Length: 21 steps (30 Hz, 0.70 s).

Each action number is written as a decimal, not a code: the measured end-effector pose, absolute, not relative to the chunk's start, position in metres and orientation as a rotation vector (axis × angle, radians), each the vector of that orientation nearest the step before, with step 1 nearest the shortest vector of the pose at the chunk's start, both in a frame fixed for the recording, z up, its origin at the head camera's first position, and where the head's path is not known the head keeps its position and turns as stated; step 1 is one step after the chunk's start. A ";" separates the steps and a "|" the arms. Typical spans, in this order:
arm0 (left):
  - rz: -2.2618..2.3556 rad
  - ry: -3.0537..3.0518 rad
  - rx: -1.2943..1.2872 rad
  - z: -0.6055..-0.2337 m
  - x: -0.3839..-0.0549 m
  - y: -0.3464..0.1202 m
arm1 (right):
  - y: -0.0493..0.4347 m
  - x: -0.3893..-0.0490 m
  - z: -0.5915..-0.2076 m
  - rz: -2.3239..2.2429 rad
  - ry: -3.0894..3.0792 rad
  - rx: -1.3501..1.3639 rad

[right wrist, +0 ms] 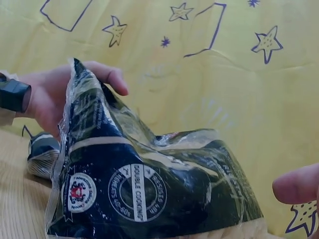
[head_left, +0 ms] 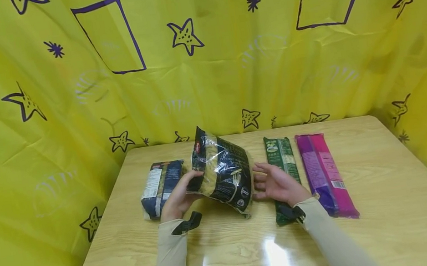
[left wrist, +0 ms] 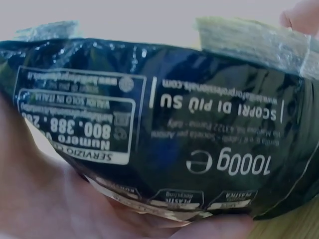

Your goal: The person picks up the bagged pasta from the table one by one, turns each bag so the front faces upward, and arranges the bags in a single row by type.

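Note:
A black and clear pasta bag (head_left: 229, 172) with a fork picture is held up tilted over the table. My left hand (head_left: 181, 197) grips its left end, thumb on top and fingers beneath. In the left wrist view the bag's dark printed end (left wrist: 164, 114), marked 1000g, fills most of the picture. At the bag's right edge is my right hand (head_left: 276, 183), fingers loosely bent and right at the plastic. The right wrist view shows the right thumb (right wrist: 296, 184) standing apart from the bag (right wrist: 144, 184), with fingers along its lower edge.
Left of the held bag lies a dark blue pack (head_left: 163, 182) with a white label. A long green pack (head_left: 281, 155) lies partly under the right hand, and a pink and purple pack (head_left: 327, 171) is to its right. A yellow curtain (head_left: 222, 81) hangs behind the wooden table (head_left: 393, 198).

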State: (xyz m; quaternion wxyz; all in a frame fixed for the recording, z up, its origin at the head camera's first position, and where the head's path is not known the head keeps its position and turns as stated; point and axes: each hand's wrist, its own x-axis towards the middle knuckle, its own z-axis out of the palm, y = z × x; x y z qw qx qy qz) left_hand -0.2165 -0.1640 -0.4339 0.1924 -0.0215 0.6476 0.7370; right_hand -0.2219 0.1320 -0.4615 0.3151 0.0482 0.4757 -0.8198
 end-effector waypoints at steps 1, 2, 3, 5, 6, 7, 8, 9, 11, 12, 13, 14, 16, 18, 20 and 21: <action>2.083 1.796 -0.076 -0.433 -0.217 -0.164 | 0.133 -0.222 -0.462 -2.161 1.248 0.134; 2.102 1.772 -0.100 -0.433 -0.218 -0.163 | 0.133 -0.222 -0.463 -2.159 1.244 0.134; 2.119 1.752 -0.123 -0.432 -0.218 -0.163 | 0.134 -0.222 -0.464 -2.159 1.237 0.139; 2.137 1.717 -0.153 -0.432 -0.219 -0.162 | 0.134 -0.222 -0.465 -2.151 1.233 0.131; 2.145 1.704 -0.171 -0.432 -0.219 -0.162 | 0.134 -0.222 -0.465 -2.151 1.234 0.129; 2.153 1.698 -0.191 -0.431 -0.219 -0.162 | 0.134 -0.222 -0.465 -2.156 1.233 0.133; 2.157 1.693 -0.202 -0.431 -0.219 -0.162 | 0.134 -0.223 -0.466 -2.156 1.240 0.126; 2.157 1.694 -0.208 -0.431 -0.219 -0.162 | 0.133 -0.223 -0.466 -2.160 1.247 0.127; 2.159 1.697 -0.219 -0.431 -0.219 -0.162 | 0.133 -0.223 -0.467 -2.170 1.258 0.125; 2.158 1.698 -0.222 -0.432 -0.219 -0.161 | 0.132 -0.224 -0.467 -2.178 1.263 0.129; 2.156 1.702 -0.223 -0.432 -0.219 -0.161 | 0.132 -0.224 -0.467 -2.183 1.264 0.122; 2.155 1.701 -0.215 -0.432 -0.219 -0.161 | 0.132 -0.225 -0.467 -2.186 1.262 0.118; 2.178 1.665 -0.204 -0.431 -0.218 -0.161 | 0.132 -0.225 -0.468 -2.189 1.247 0.105; 2.214 1.613 -0.201 -0.430 -0.218 -0.161 | 0.132 -0.225 -0.468 -2.183 1.229 0.080; 2.240 1.562 -0.184 -0.429 -0.218 -0.160 | 0.133 -0.224 -0.468 -2.168 1.222 0.048; 2.247 1.541 -0.179 -0.429 -0.218 -0.160 | 0.132 -0.224 -0.467 -2.161 1.225 0.036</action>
